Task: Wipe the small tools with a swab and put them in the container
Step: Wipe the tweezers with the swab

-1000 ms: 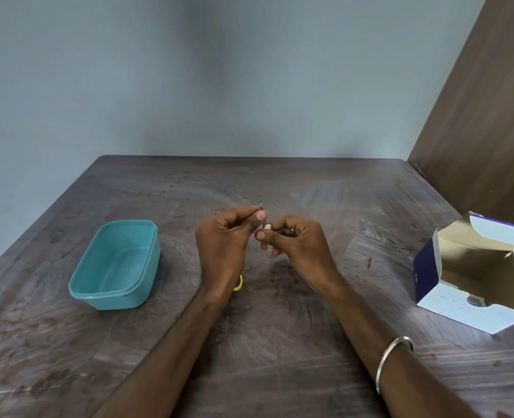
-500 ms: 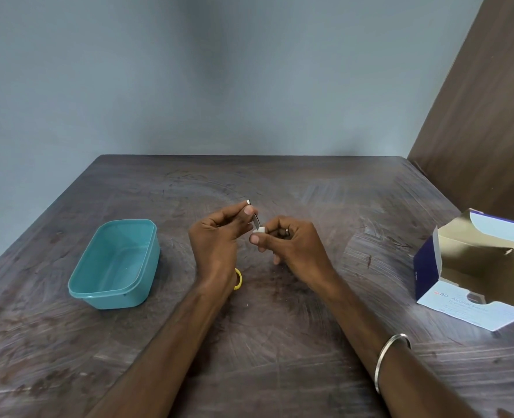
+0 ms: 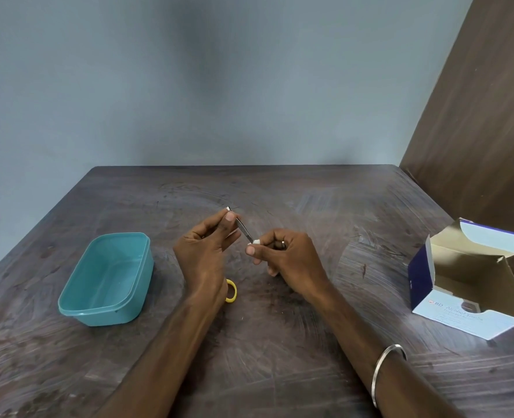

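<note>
Wiping step: left hand [image 3: 203, 254] pinching slim metal tool [image 3: 243, 230] above table [image 3: 280, 372]; right hand [image 3: 292, 259] pinching white swab [image 3: 256, 242] at its tip; next, presumably, transfer left into teal container [image 3: 77, 309].

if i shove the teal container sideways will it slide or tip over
The container probably slides rather than tips: it sits low and wide on a flat table. It looks like thin plastic and appears empty, so likely light and quick to skid under a small push.
</note>
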Action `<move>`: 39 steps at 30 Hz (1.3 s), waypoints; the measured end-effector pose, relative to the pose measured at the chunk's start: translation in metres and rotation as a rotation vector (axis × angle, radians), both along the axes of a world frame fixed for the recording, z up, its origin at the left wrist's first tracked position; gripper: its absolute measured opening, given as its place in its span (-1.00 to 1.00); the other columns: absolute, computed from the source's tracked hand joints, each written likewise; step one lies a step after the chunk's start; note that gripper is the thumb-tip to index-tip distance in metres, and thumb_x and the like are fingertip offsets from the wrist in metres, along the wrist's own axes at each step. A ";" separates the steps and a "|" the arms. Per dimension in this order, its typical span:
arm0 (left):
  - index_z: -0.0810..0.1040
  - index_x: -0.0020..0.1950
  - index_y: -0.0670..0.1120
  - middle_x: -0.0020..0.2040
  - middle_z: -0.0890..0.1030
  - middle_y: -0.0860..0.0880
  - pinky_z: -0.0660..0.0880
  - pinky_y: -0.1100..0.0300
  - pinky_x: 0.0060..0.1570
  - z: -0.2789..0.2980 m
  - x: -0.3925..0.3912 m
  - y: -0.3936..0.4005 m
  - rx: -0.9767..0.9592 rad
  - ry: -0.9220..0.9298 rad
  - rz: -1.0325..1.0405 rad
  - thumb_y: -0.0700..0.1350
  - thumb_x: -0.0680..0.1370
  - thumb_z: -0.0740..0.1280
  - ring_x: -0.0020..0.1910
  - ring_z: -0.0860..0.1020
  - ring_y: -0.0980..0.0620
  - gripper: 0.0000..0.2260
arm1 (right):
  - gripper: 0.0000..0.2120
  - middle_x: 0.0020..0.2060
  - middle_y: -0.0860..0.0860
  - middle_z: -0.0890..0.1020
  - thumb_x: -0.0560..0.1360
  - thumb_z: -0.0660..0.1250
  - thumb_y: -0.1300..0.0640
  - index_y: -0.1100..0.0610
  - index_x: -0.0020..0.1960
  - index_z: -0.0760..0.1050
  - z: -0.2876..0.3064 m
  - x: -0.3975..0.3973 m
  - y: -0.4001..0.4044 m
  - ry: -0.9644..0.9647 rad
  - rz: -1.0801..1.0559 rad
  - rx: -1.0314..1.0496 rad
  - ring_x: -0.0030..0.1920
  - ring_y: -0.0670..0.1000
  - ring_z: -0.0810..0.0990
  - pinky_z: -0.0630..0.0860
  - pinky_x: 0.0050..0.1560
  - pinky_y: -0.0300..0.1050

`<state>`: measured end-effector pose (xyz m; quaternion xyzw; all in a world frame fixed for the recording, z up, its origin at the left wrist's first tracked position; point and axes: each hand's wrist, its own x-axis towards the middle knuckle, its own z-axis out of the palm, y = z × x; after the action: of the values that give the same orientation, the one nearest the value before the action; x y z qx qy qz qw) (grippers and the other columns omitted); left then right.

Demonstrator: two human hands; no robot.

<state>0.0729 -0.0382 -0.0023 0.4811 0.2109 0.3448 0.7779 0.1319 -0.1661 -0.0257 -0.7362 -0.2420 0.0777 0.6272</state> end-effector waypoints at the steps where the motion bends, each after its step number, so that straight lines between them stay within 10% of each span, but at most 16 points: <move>1: 0.69 -0.01 -0.16 -0.15 0.74 -0.07 0.65 0.18 -0.18 0.000 0.000 0.001 -0.021 -0.001 -0.005 -0.27 0.46 0.47 -0.12 0.71 -0.01 -0.87 | -0.89 -0.34 0.09 0.71 0.44 0.54 0.13 0.14 -0.18 0.65 0.000 0.000 0.000 0.010 -0.004 0.003 -0.49 -0.04 0.52 0.51 -0.42 -0.11; 29: 0.70 0.03 -0.20 -0.12 0.73 -0.16 0.64 0.19 -0.15 -0.008 0.003 -0.005 0.114 -0.010 -0.032 -0.28 0.45 0.49 -0.16 0.71 -0.04 -0.83 | -0.85 -0.26 0.07 0.74 0.45 0.53 0.12 0.19 -0.06 0.67 0.002 -0.002 -0.001 -0.003 -0.055 0.065 -0.31 0.02 0.71 0.51 -0.37 -0.28; 39: 0.66 0.08 -0.31 -0.08 0.72 -0.21 0.63 0.21 -0.14 -0.008 0.001 -0.006 0.142 -0.030 -0.133 -0.32 0.47 0.46 -0.13 0.72 -0.06 -0.80 | -0.87 -0.26 0.10 0.73 0.51 0.47 0.12 0.16 0.00 0.68 0.001 0.001 -0.003 0.053 -0.030 0.139 -0.33 0.06 0.64 0.56 -0.34 -0.04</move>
<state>0.0743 -0.0438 -0.0099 0.5429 0.1420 0.3138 0.7659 0.1333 -0.1687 -0.0251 -0.6920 -0.2192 0.0707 0.6842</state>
